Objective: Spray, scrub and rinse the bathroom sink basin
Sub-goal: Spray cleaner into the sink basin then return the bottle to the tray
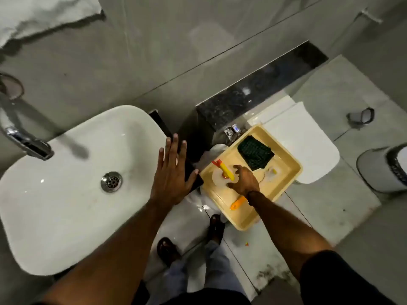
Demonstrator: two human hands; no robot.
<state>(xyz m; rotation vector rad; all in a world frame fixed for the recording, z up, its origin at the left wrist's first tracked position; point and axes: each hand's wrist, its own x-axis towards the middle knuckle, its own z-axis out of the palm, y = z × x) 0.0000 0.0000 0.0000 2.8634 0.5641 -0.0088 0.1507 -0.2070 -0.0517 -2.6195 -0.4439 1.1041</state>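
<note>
The white sink basin fills the left, with a metal drain and a chrome faucet over its far left rim. My left hand lies flat and open over the basin's right edge, holding nothing. My right hand is down in a yellow tray, fingers curled around a clear spray bottle with a yellow and red trigger. A dark green scrub pad lies at the tray's far end. An orange-handled item lies by my wrist.
The tray rests on a closed white toilet lid. A dark ledge runs behind it. A white bin stands at the right on the tiled floor. A towel hangs at the top left. My feet stand between sink and toilet.
</note>
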